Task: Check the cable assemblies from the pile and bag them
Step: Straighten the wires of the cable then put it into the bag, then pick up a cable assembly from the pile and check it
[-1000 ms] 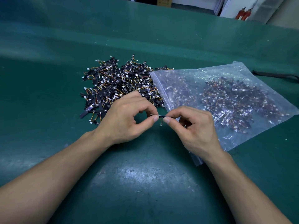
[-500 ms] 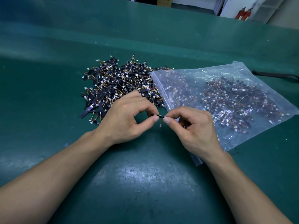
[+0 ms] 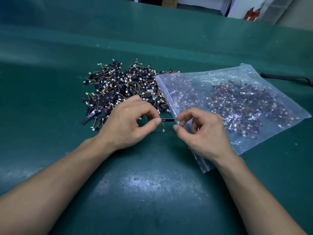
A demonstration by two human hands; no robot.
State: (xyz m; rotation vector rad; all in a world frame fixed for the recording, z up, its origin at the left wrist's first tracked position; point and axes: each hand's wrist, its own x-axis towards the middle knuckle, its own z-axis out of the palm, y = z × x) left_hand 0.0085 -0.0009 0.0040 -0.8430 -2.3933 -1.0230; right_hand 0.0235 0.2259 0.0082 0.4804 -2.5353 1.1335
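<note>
Right hand (image 3: 203,133) has parted its fingers beside the cable assembly (image 3: 167,120), which the left hand (image 3: 130,126) pinches.

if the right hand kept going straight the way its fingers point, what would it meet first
Most likely the cable assembly pinched by the left hand: its black strip ends right at the right hand's forefinger tip, though depth is hard to judge.

The worktop (image 3: 50,116) is covered by a dark green mat (image 3: 254,192), scuffed and reflecting overhead light in a pale patch (image 3: 152,182) near the viewer. A lighter band (image 3: 152,41) crosses the mat farther back. Beyond the far edge stand white panels (image 3: 237,5), a cardboard box (image 3: 169,0) and what may be two red-handled tools (image 3: 252,13). A black strap (image 3: 288,78) lies at right.
</note>
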